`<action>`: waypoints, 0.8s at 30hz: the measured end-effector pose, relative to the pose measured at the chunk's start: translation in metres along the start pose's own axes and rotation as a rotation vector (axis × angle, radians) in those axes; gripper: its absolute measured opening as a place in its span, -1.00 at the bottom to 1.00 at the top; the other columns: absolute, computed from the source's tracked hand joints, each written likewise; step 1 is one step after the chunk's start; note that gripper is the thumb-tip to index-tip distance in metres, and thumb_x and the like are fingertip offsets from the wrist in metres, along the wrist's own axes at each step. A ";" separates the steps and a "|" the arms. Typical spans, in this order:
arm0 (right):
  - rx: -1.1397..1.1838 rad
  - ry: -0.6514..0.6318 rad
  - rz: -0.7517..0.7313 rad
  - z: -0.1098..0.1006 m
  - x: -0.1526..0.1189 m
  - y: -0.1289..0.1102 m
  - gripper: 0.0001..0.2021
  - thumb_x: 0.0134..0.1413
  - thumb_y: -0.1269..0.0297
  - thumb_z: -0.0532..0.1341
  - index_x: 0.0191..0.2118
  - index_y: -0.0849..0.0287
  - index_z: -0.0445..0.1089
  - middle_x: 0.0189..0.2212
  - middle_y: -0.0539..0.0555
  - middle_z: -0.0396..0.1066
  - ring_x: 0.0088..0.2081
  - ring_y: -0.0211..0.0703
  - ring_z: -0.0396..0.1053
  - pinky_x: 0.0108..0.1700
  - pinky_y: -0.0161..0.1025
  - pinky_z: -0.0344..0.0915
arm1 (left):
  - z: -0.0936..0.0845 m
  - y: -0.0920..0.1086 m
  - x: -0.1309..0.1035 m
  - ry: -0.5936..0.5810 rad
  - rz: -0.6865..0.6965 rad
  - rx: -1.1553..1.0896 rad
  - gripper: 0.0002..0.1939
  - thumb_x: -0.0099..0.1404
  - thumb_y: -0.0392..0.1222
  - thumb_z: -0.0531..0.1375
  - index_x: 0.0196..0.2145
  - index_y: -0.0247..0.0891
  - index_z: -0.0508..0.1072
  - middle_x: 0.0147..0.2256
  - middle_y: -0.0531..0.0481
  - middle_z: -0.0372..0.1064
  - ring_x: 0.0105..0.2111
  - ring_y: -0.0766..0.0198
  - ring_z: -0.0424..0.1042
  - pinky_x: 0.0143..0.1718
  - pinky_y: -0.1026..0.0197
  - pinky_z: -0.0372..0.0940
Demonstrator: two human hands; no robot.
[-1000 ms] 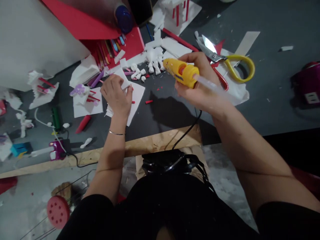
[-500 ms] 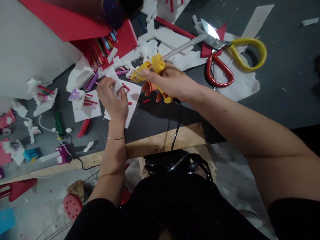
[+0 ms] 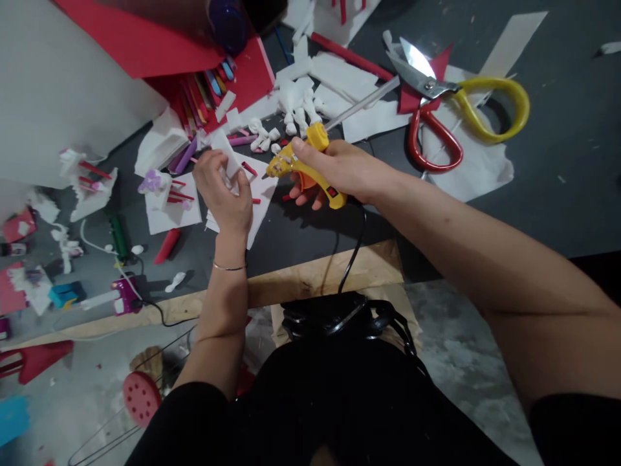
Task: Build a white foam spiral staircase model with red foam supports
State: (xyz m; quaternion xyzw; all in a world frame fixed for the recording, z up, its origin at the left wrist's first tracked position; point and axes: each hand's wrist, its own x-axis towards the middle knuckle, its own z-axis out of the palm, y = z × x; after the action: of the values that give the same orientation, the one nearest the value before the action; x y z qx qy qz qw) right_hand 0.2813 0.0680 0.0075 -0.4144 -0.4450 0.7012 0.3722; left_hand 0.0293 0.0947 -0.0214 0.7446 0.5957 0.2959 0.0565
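Head view: the glue gun point(image 3: 286, 160) sat at the centre of the work, gripped in the right hand point(image 3: 339, 168) above the dark table point(image 3: 286, 230), its clear glue stick point(image 3: 363, 102) trailing toward 2 o'clock. A second earlier it was raised, nozzle turned away from the left hand point(image 3: 226, 197); since then it had swung down, and the nozzle pointed to 8 o'clock, near that hand but apart from it. To judge by this, the gun was now placed for close work there; whether the trigger was pressed I could not tell. The left hand's curled fingers pinched a white piece point(image 3: 226, 155) at 9 o'clock of the gun, over a white sheet point(image 3: 264, 188) bearing a red bit point(image 3: 249, 168). Farther out, a white figure point(image 3: 295, 100) lay at 12 o'clock, scissors point(image 3: 429, 84) spread at 2, a flowered model point(image 3: 165, 191) stood at 9, and a purple gun point(image 3: 127, 294) rested at 8.
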 end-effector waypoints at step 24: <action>-0.127 0.057 -0.055 0.020 0.019 -0.003 -0.48 0.18 -0.26 0.32 -0.50 0.09 0.31 -0.63 -0.03 0.30 -0.58 -0.28 0.29 -0.60 -0.34 0.28 | -0.004 0.005 0.000 0.091 0.125 0.019 -0.55 0.45 0.27 -0.03 0.05 -0.08 0.27 0.14 -0.23 0.36 0.29 -0.08 0.28 0.40 -0.32 0.09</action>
State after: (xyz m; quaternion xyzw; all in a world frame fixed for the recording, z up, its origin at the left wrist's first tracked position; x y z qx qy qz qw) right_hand 0.2567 0.0798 0.0107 -0.4446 -0.4891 0.6490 0.3766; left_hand 0.0316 0.0919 -0.0161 0.7666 0.5528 0.3267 0.0035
